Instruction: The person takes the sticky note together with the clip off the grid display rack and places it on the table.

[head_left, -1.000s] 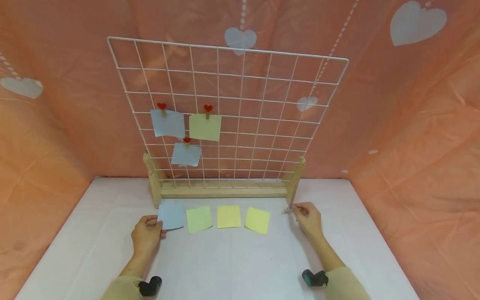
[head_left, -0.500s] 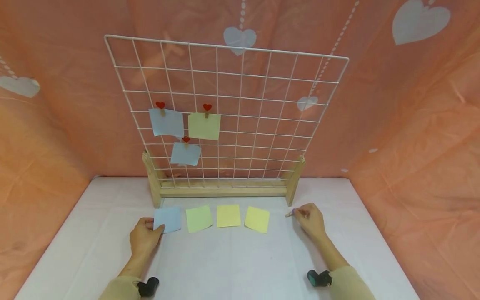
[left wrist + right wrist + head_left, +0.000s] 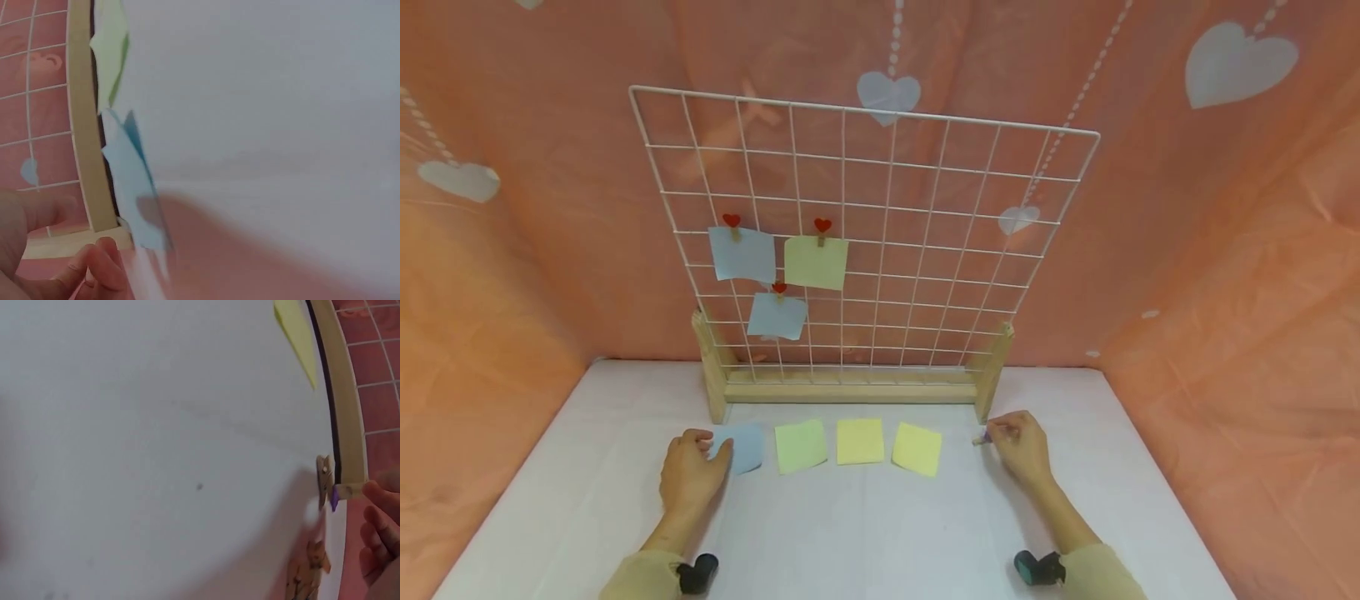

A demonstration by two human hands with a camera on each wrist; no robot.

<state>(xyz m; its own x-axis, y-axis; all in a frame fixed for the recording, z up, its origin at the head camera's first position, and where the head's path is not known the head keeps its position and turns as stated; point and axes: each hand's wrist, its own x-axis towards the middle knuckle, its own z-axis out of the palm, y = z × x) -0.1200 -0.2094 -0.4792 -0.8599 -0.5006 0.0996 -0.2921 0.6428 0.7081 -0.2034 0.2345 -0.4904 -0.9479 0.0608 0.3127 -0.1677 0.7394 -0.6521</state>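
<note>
A blue sticky note [image 3: 745, 448] lies on the white table at the left end of a row. My left hand [image 3: 695, 475] reaches over its left edge, thumb and fingers spread apart; the left wrist view shows the gap between the thumb [image 3: 47, 209] and fingers. At the right, my right hand [image 3: 1021, 450] pinches a small wooden clothespin [image 3: 977, 442] with a purple piece on it, low beside the stand's foot. Several more clothespins [image 3: 303, 581] lie close by in the right wrist view.
A white wire grid [image 3: 880, 208] stands upright in a wooden base [image 3: 850, 392] behind the notes. Red-heart clips hold two blue notes [image 3: 742, 255] and one green note [image 3: 816, 263] there. One green [image 3: 801, 447] and two yellow notes [image 3: 860, 442] continue the table row.
The blue note has shifted slightly left and lies down, the left fingers now loosened from it. The right hand has brought the clothespin a little nearer the front.
</note>
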